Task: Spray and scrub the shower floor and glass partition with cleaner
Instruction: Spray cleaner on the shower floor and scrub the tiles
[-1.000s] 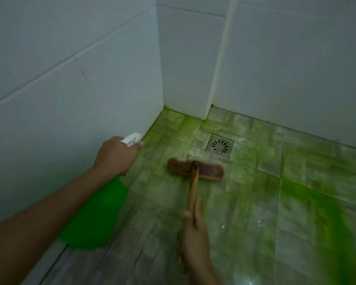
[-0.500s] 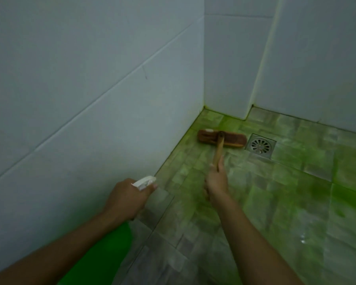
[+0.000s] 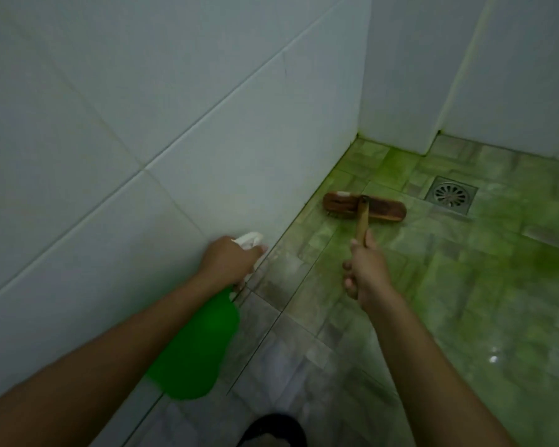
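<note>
Gripping the spray bottle (image 3: 197, 346), left hand (image 3: 228, 261) waits; right hand (image 3: 367, 272) holds brush (image 3: 365, 206) on floor (image 3: 465, 285).

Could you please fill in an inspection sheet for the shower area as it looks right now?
Surface: tiled shower floor, wet, green cleaner over the far and right tiles; the near tiles look grey.
Job's things: green spray bottle with white nozzle; wooden scrub brush, head on the floor by the left wall, left of the drain.
Clutter: dark object at the bottom edge, cannot tell what.
Hands: left hand grips the bottle's trigger head; right hand grips the brush handle.
Cables: nothing seen.
Surroundings: white tiled walls; green staining along the corner joints. Glass partition not in view.
</note>
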